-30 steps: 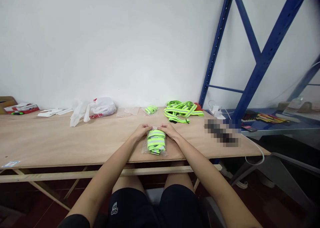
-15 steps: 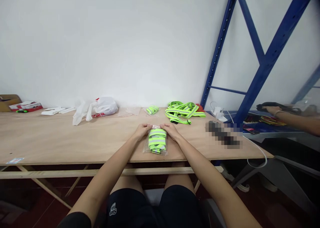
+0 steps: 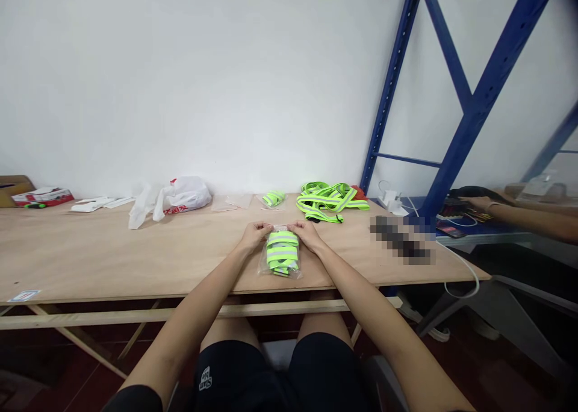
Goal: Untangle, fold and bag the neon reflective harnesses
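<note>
A clear plastic bag (image 3: pixel 262 267) lies near the table's front edge, between my forearms. Inside it is a folded reflective strap (image 3: pixel 282 254), neon yellow-green with silver stripes. My left hand (image 3: pixel 256 234) pinches the far left corner of the bag. At the far right corner, my right hand (image 3: pixel 304 234) pinches it too, so the bag's top edge is held between both hands. Behind them, by the wall, lies another bagged reflective strap (image 3: pixel 273 198). Loose reflective straps (image 3: pixel 332 199) are heaped to its right.
Flat clear bags (image 3: pixel 231 202) and a white plastic carrier bag (image 3: pixel 189 193) lie along the wall. White papers (image 3: pixel 97 203) and a red-white box (image 3: pixel 43 196) are farther left. At right stand a blue metal rack (image 3: pixel 465 117) and a white cable (image 3: pixel 469 273); another person's arm (image 3: pixel 519 218) reaches in there.
My hands stay at the bag's top corners with hardly any movement. The whole view shifts slightly. At far right, the other person's hand has moved lower and to the left.
</note>
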Demonstrator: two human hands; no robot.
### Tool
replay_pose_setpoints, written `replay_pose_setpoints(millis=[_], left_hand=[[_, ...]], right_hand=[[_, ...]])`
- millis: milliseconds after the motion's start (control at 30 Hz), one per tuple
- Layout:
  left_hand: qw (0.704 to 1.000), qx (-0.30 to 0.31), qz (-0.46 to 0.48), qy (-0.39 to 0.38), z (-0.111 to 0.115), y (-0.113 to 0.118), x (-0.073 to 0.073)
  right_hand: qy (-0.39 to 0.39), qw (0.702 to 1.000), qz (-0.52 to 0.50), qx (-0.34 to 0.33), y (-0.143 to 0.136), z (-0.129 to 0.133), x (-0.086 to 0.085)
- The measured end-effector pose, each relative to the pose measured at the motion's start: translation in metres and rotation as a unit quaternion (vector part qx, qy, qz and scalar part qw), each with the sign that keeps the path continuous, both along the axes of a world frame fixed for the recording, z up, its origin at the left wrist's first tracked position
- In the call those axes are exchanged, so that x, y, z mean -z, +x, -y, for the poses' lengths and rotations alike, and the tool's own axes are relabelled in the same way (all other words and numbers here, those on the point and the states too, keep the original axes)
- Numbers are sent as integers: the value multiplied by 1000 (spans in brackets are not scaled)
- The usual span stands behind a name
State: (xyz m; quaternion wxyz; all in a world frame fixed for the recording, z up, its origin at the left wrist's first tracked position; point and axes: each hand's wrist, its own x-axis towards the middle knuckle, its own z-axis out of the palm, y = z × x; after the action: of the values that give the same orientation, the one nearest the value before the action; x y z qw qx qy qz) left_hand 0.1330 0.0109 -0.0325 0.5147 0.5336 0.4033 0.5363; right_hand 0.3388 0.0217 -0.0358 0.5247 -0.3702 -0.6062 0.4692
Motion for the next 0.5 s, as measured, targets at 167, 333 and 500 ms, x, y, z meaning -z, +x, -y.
replay_pose_setpoints(millis=[167,333,500], left_hand=[[1000,17,-10,-11,2,1,-1],[999,42,-23,-8,2,2,1],[998,35,-38,20,-1,2,2]], right_hand=[[2,1000,8,-3,0,-2,2],[-11,1000,16,-20,-1,-3,4],[-21,998,27,-52,0,2,2]])
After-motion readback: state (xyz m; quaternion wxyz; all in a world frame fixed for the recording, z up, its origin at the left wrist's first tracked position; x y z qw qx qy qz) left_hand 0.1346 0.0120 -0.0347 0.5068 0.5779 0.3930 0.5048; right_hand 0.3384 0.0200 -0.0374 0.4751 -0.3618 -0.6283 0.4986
